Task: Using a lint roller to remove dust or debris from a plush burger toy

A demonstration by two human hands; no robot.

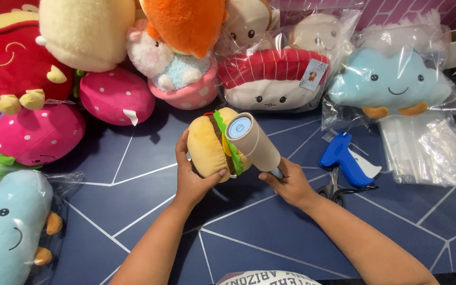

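Gripping the burger plush (pixel 210 148), the left hand (pixel 192 177) steadies it; the right hand (pixel 290 182) clasps a lint roller (pixel 253 142); a loose grip might let the plush slip off.

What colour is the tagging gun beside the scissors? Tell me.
Bright blue tagging gun, seen in the head view.

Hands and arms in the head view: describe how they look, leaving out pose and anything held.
Both the left hand and the right hand are bare, with no gloves. The forearms are uncovered up to the frame's lower edge, so no sleeves show. No rings, watch or bracelet can be made out on either hand or wrist.
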